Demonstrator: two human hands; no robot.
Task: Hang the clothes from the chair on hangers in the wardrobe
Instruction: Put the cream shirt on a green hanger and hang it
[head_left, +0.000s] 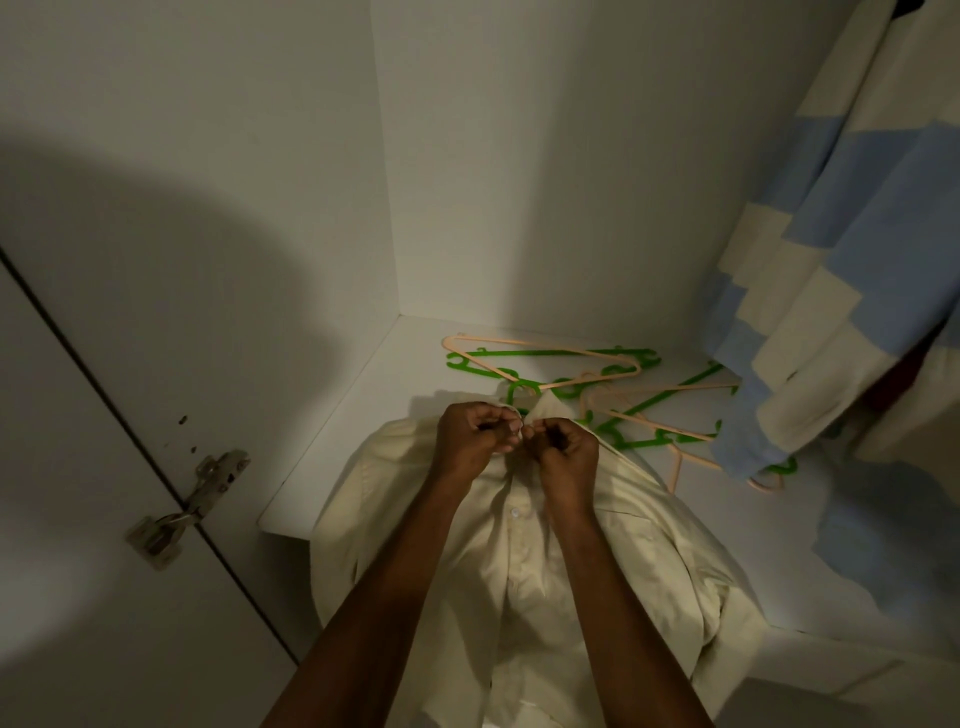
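Both forearms reach forward from the near edge over a cream shirt (519, 571) that lies on the white wardrobe shelf (322, 467), its lower part hanging over the near edge. At the collar, the left hand (470, 439) and the right hand (563, 449) come together, each with fingers curled and pinching the cloth at the neck opening. A green hook (519, 388) shows just beyond the collar, so the shirt seems to sit on a hanger already.

I judge the step in hand is closing the top button so the shirt stays on its hanger. Next, one hand must take the hook and lift the shirt up to the rail, which is not visible.

Farther on the shelf lies a pile of green and peach hangers (597, 374). On the right hangs a blue and cream checked garment (831, 234).
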